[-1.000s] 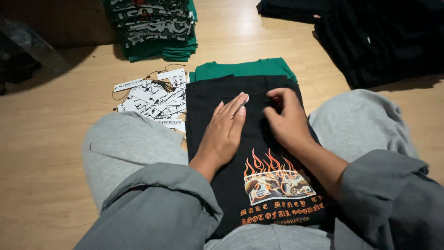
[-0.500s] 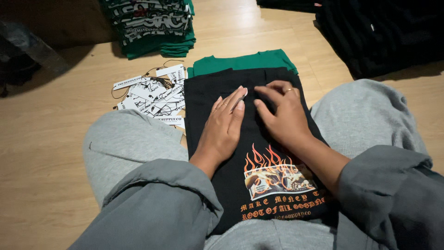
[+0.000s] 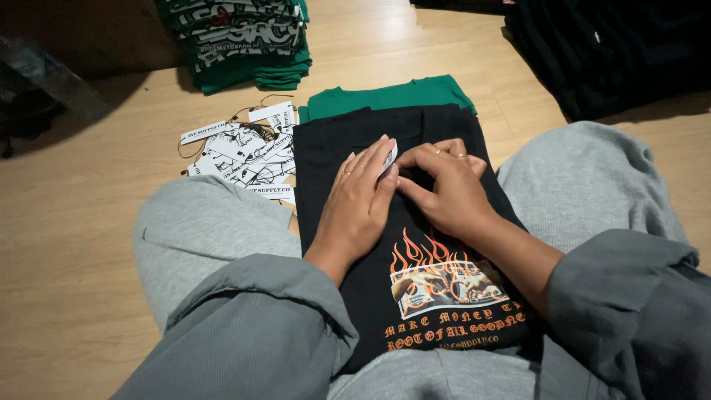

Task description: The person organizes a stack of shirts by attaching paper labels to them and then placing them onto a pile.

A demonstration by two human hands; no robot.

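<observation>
Seen from above, a seated person in grey sleeves and grey trousers works on a black shirt (image 3: pixel 415 244) spread flat across the lap and onto the wooden floor (image 3: pixel 67 252), its orange flame print nearest the body. The left hand (image 3: pixel 359 204) lies flat and open on the shirt, fingers together, pressing the cloth down. The right hand (image 3: pixel 444 189) is curled beside it, touching it, and its fingertips pinch a small white tag (image 3: pixel 388 157) at the left hand's fingertips. A green shirt (image 3: pixel 389 95) lies under the black one, showing at the far edge. A loose heap of white tags (image 3: pixel 237 152) sits on the floor just left of the shirt. Doing this well likely means keeping the flat hand firm so the fabric stays smooth while the tag is handled.
</observation>
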